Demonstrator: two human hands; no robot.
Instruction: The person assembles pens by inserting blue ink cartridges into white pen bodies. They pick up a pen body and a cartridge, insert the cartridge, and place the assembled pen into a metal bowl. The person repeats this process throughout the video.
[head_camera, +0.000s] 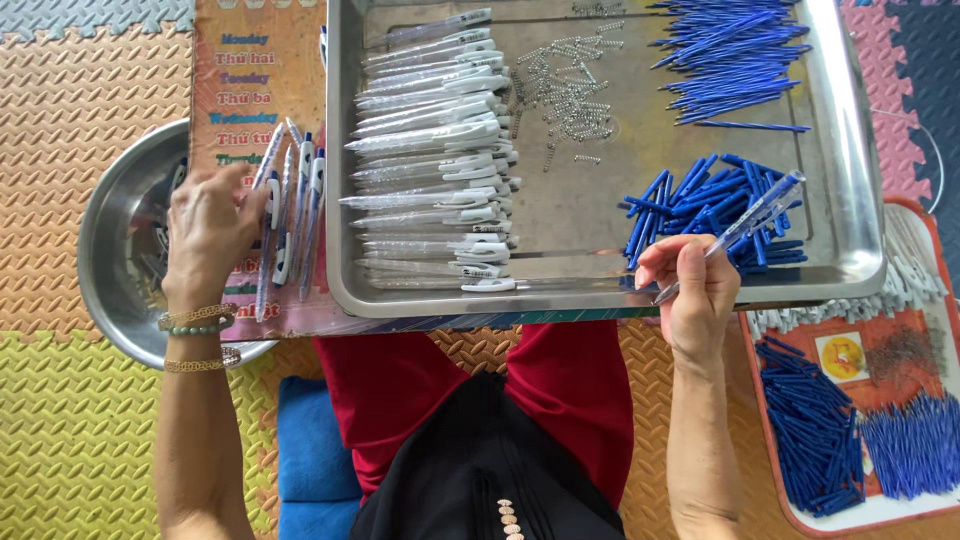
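My right hand (692, 292) pinches a clear pen barrel (745, 222) with a blue end, held slantwise over the front right of a steel tray (860, 250). Just beyond it lies a heap of short blue pen parts (690, 200). My left hand (208, 228) rests palm down on several finished clear-and-blue pens (295, 205) lying on a printed board (250, 90) left of the tray. The tray also carries a stack of clear pen barrels with white clips (435, 150), small metal springs (570, 85) and blue refills (735, 60).
A round steel bowl (110, 250) sits at the left under my left wrist. At the right, a red-rimmed tray (770, 440) holds more blue parts, springs and white clips. Coloured foam mats (80, 100) cover the floor. My lap is below.
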